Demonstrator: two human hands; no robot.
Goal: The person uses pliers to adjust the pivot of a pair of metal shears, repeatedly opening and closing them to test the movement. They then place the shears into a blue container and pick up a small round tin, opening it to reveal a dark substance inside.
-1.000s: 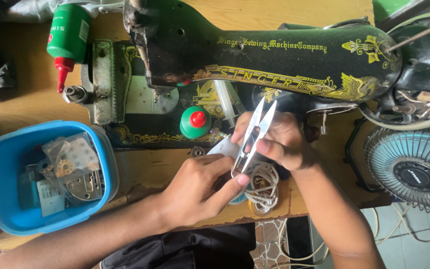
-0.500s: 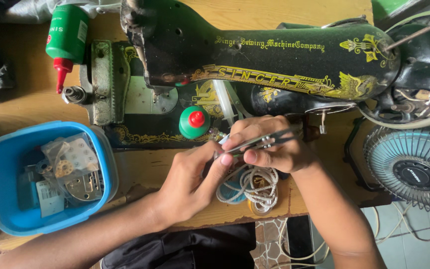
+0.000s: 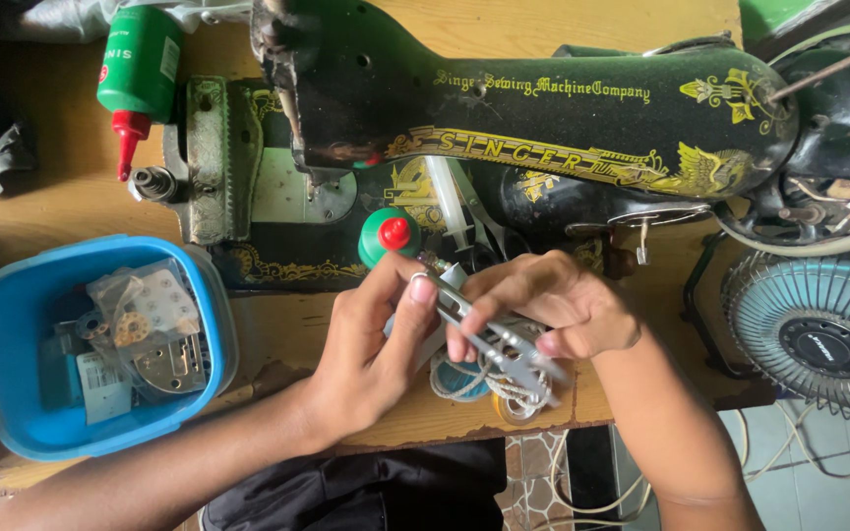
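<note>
Centre frame, before the black gilt-decorated sewing machine (image 3: 543, 108): left hand (image 3: 371, 344) pinches the tip and right hand (image 3: 543, 305) grips the body of slim silver metal thread snips (image 3: 484, 339), steadying them over the wooden table (image 3: 277, 339), blue plastic tub (image 3: 12, 324) lower left.

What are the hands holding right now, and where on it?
Both hands grip metal thread snips: right hand around the middle, left hand at the upper end.
</note>
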